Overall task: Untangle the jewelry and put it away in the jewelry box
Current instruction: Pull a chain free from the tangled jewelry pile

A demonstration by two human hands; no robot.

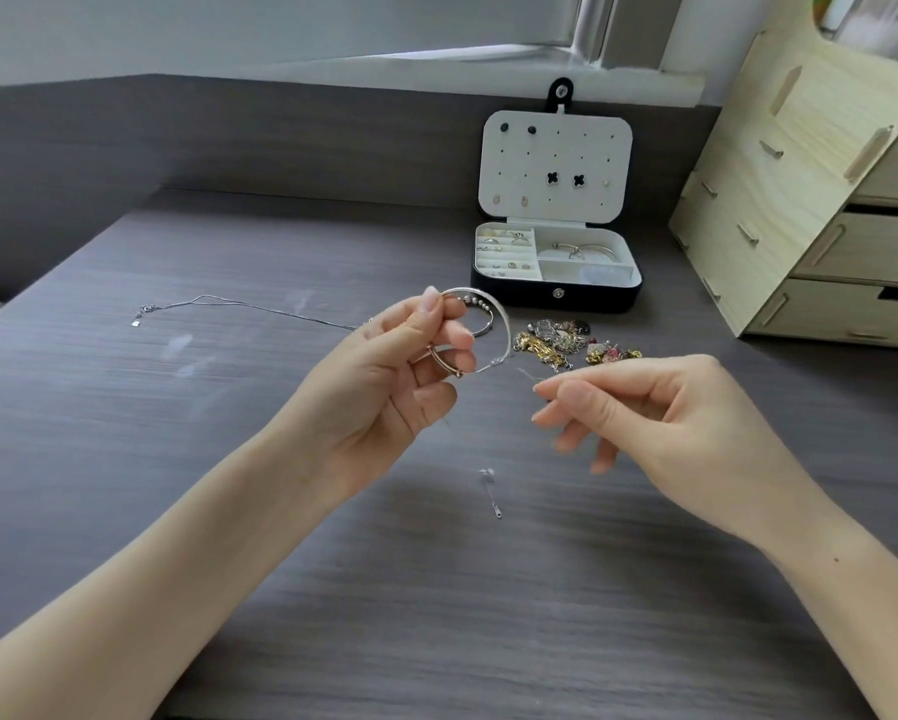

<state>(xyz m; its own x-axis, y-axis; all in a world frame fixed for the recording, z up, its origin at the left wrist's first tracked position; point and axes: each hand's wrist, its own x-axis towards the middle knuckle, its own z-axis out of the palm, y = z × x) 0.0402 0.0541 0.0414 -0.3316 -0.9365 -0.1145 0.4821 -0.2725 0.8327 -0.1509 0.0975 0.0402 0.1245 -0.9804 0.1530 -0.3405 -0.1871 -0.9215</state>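
Both forearms reach in from the near edge over the table [436, 589]. The left hand [379, 387] is raised, palm turned in, thumb and curled fingers gripping the bangles [503, 322], a silver hoop and a rosy one. The right hand [665, 413] sits level to its right, thumb and forefinger pinching a thin chain [527, 374], with the other fingers loosely bent. A blurred strand dangles below the left hand; whether it is the same chain cannot be told. Beyond lie the tangled pile [561, 343] and the open jewelry box [556, 298], its small contents hard to make out. A necklace [239, 304] lies far left, its end hidden behind the left hand.
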